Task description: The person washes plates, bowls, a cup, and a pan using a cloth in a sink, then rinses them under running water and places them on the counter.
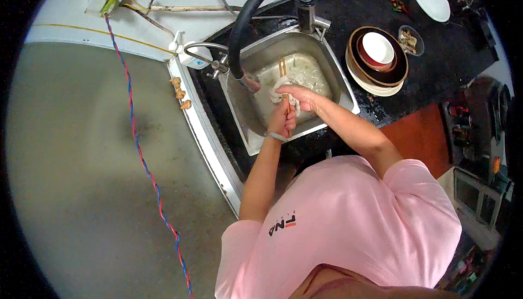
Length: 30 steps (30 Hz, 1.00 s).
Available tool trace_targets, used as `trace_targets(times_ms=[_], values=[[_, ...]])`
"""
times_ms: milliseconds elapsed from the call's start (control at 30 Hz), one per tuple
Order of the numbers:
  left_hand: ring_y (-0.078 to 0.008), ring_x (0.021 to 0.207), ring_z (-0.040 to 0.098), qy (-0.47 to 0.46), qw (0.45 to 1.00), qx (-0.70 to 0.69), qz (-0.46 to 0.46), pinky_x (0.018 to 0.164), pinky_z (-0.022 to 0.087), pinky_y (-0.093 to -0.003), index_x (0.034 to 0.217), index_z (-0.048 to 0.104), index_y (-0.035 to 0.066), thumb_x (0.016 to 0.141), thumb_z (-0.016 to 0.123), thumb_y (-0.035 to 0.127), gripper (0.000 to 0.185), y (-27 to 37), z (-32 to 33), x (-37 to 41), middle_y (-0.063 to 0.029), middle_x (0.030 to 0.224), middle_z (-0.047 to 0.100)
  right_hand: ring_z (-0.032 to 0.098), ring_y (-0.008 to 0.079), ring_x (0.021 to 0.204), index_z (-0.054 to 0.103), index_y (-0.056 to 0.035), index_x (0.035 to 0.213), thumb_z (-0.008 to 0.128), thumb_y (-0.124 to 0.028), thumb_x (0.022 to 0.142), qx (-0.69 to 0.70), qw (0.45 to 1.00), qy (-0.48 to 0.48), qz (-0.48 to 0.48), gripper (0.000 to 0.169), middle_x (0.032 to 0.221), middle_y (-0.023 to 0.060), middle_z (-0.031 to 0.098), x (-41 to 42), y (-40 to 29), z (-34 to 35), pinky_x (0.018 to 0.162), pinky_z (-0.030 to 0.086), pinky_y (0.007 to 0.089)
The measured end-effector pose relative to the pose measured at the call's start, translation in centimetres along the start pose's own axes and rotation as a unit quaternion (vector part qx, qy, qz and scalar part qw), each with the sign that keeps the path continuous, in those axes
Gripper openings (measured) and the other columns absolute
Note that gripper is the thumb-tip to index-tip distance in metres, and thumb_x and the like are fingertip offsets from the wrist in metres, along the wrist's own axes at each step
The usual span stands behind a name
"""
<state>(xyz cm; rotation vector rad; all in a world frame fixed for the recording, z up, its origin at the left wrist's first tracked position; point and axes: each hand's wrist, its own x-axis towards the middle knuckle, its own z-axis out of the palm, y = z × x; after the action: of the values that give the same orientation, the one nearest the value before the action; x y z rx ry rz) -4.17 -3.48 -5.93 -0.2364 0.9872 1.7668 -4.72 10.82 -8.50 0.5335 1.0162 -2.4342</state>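
Note:
Over the stainless steel sink (342, 81), my left hand (282, 120) grips wooden chopsticks (282, 66) near their lower end. A pale wet cloth (283, 81) is wrapped about the middle of the chopsticks, and my right hand (300, 95) is shut on it. The far ends of the chopsticks stick out beyond the cloth. Behind them, bits of food or suds lie in the shallow water in the basin. A black flexible faucet (241, 25) arches over the sink, its spout just left of the cloth.
Stacked bowls (378, 48) on a plate stand right of the sink. Beyond lie a small clear bowl of food pieces (410, 40), chili peppers (395, 1) and a white dish (431, 1). A white pump bottle (197, 57) stands left. Ginger pieces (179, 93) rest on the window sill.

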Motion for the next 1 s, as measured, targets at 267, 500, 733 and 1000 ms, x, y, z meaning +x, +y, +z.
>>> trace_targets(times_ms=[267,500,733,1000], values=[[-0.0149,0.080,0.050,0.236,0.889,0.317,0.234,0.070,0.042,-0.0315,0.095,0.053,0.007,0.086,0.051,0.034,0.029,3.8,-0.3,1.3,-0.0017,0.088,0.052,0.061,0.0251,0.071,0.063,-0.0016,0.084,0.061,-0.031,0.067,-0.551,0.798,0.200,-0.139,0.034,0.077,0.0168,0.062,2.1,-0.9,-2.1,0.065,0.048,0.0364],[-0.0264,0.085,0.057,0.153,0.951,0.092,0.252,0.078,0.046,-0.0395,0.082,0.048,0.002,0.092,0.035,0.037,0.039,5.8,-2.0,6.2,-0.0187,0.090,0.061,0.061,0.0334,0.078,0.064,-0.0020,0.079,0.059,-0.024,0.067,-0.641,0.713,0.207,-0.194,0.026,0.081,0.0182,0.063,-0.7,-1.0,5.0,0.069,0.049,0.0417],[-0.0210,0.051,0.046,0.301,0.904,-0.209,0.221,0.047,0.041,-0.0311,0.070,0.048,0.006,0.087,0.040,0.031,0.032,8.6,-9.3,10.9,-0.0103,0.065,0.051,0.061,0.0326,0.074,0.063,-0.0004,0.076,0.061,-0.024,0.066,-0.692,0.699,0.161,-0.085,0.026,0.075,0.0180,0.062,-4.6,1.6,2.5,0.067,0.049,0.0410],[-0.0174,0.049,0.037,0.171,0.966,-0.105,0.163,0.043,0.034,-0.0312,0.071,0.042,0.010,0.087,0.038,0.031,0.026,10.2,-12.2,16.8,-0.0035,0.062,0.039,0.059,0.0249,0.083,0.061,-0.0007,0.091,0.062,-0.032,0.071,-0.483,0.835,0.261,-0.040,0.037,0.091,0.0171,0.061,-3.9,4.1,-7.6,0.061,0.049,0.0392]])
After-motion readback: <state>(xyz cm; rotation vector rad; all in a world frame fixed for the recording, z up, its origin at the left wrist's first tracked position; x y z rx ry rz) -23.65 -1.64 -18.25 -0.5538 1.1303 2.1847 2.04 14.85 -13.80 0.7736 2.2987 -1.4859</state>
